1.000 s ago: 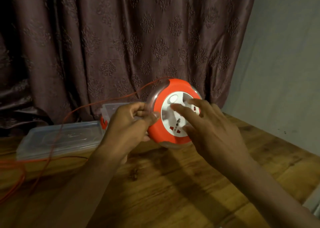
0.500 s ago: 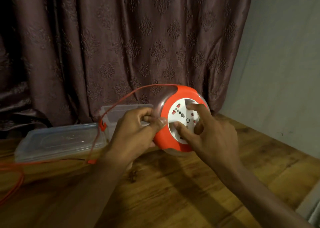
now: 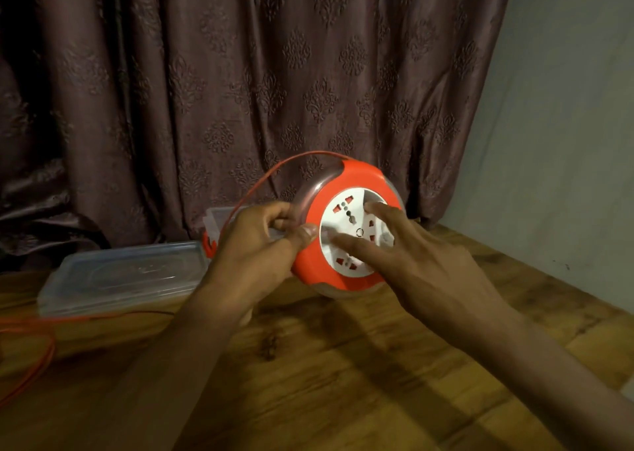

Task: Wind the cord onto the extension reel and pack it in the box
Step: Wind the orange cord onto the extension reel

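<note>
Right at the centre of the frame you hold the extension reel (image 3: 346,231), an orange round body with a white socket face and a clear rim, lifted above the table (image 3: 343,364) and tilted toward you. Your left hand (image 3: 260,248) grips its left edge, fingers (image 3: 274,215) curled behind the clear rim and thumb pressed on the front, so that hand is clamped on the reel. Your right hand (image 3: 422,265) lies over the white face with its fingers (image 3: 356,246) spread apart, one tip in the recess near the top of the face and another reaching across the lower middle; it presses rather than grasps. The orange cord (image 3: 260,182) leaves the top of the reel, arcs left and down behind your left hand, and runs on along the table to the left edge of the frame, where it loops loosely. Left of centre, just behind your left hand, a clear plastic box (image 3: 219,220) stands beside its flat lid (image 3: 123,275), both on the table. A patterned brown curtain (image 3: 240,73) fills the upper frame, with a pale wall (image 3: 566,107) at the right
</note>
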